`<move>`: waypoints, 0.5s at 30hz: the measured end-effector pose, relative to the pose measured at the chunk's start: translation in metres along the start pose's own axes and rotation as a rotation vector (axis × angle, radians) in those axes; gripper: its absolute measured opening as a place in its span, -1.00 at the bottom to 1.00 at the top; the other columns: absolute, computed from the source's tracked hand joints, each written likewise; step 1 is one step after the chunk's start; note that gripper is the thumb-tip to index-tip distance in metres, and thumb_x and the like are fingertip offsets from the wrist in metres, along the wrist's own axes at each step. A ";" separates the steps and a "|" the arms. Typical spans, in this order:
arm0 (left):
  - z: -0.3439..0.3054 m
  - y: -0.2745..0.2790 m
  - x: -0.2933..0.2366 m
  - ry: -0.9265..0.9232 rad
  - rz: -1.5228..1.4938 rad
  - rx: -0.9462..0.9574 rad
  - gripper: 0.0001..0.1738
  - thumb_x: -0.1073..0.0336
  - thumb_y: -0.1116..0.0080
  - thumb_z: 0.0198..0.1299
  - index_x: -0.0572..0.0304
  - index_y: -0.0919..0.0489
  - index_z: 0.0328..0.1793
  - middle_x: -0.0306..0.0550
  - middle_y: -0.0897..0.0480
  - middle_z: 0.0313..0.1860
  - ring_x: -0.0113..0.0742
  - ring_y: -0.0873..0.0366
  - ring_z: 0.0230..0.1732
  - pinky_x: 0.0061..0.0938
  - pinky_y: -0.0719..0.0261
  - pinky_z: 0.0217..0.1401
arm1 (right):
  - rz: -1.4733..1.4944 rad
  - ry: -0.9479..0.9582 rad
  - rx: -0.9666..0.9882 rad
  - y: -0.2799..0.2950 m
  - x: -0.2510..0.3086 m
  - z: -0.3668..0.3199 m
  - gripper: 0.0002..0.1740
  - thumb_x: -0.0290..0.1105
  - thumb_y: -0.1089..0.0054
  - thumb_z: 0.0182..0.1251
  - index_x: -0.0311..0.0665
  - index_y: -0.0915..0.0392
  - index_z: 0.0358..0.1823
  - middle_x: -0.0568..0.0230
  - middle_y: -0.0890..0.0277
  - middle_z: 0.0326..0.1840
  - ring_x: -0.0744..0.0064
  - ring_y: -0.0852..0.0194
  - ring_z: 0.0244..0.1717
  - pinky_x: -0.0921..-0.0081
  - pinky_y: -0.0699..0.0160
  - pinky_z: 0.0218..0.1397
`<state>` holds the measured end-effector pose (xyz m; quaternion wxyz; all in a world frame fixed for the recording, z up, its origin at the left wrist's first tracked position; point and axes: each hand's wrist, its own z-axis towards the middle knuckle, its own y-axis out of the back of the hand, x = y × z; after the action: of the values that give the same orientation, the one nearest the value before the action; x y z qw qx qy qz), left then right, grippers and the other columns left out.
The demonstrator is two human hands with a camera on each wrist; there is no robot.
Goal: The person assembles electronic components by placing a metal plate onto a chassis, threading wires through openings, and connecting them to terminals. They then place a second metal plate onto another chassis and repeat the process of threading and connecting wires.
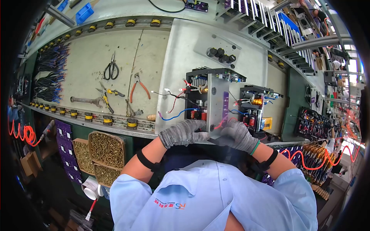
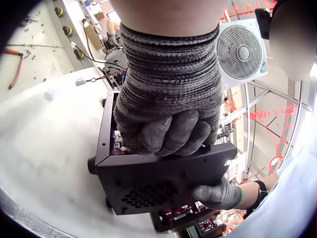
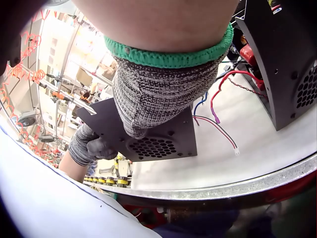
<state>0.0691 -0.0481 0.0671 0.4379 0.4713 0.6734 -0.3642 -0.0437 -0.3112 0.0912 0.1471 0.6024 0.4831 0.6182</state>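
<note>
A black metal case (image 1: pixel 217 102) with a silver side plate, coils and loose wires stands at the bench's front edge. My gloved left hand (image 1: pixel 183 133) is at its left front; in the left wrist view the left hand's (image 2: pixel 168 99) fingers curl over the edge of the case (image 2: pixel 163 181), beside a perforated panel. My gloved right hand (image 1: pixel 239 134) holds the other side, its thumb on the black panel in the left wrist view. In the right wrist view the right hand (image 3: pixel 163 94) lies against the panel (image 3: pixel 181 144), fingertips partly hidden, and the left hand (image 3: pixel 89 146) grips the far edge.
A second open unit (image 1: pixel 254 106) stands close on the right. Black knobs (image 1: pixel 221 54) lie behind. To the left are scissors (image 1: pixel 111 69), pliers (image 1: pixel 139 87), a wrench (image 1: pixel 86 100) and wire bundles (image 1: pixel 52 71). Boxes of brass screws (image 1: pixel 106 149) sit below the bench edge.
</note>
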 end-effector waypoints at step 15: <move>0.003 -0.017 0.034 -0.347 -0.195 -0.159 -0.64 0.18 -0.37 0.22 0.18 -0.64 0.07 -0.37 -0.45 -0.55 -0.61 -0.39 -0.59 -0.64 -0.34 -0.56 | -0.060 -0.014 0.015 0.003 0.006 0.004 -0.68 -0.16 -0.55 0.00 -0.12 -0.64 -0.30 0.20 -0.60 -0.31 0.09 -0.60 -0.25 0.18 -0.56 -0.12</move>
<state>0.0476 -0.0451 0.0358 0.5458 0.2984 0.6568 -0.4262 -0.0408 -0.3062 0.0966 0.1644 0.5930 0.5044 0.6057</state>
